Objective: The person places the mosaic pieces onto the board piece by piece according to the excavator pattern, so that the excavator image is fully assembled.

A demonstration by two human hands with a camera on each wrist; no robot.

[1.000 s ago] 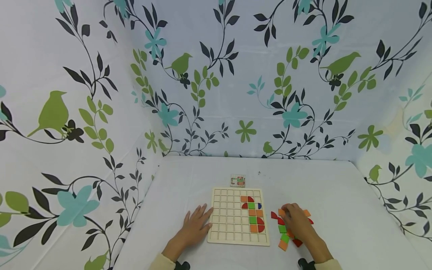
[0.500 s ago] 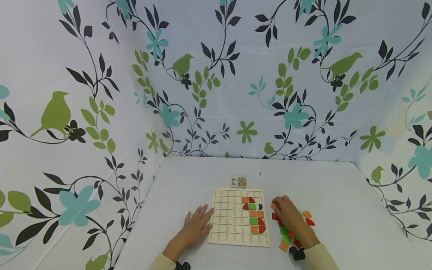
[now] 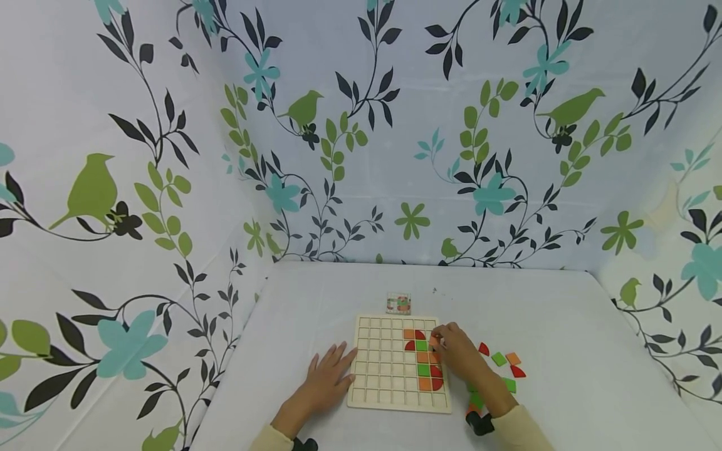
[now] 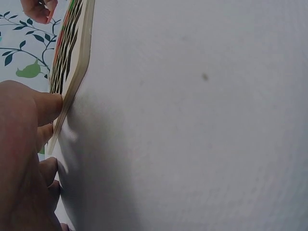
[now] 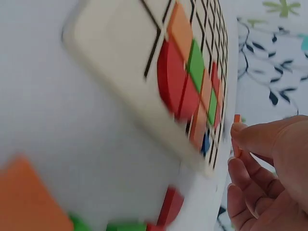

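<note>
My right hand (image 3: 459, 356) pinches an orange square tile (image 5: 237, 118) between thumb and fingers, over the right edge of a pale wooden grid board (image 3: 383, 376). Orange, green and red tiles lie in the board's right-hand columns, among them a red quarter-round piece (image 5: 172, 77) and a small blue piece (image 5: 206, 143), partly hidden in the right wrist view. My left hand (image 3: 327, 380) lies with fingers spread at the board's left edge. Its thumb touches the board's side (image 4: 79, 72) in the left wrist view.
Right of the board lie several loose tiles, such as a green one (image 3: 499, 359), an orange one (image 3: 512, 358) and a red one (image 3: 517, 371); my right forearm covers others. A small patterned card (image 3: 398, 303) lies behind the board. Patterned cloth walls (image 3: 361, 188) surround the white table (image 3: 316, 300).
My right hand has lifted the orange tile from the loose pieces and carried it left to the board's right edge. The left hand stays where it was.
</note>
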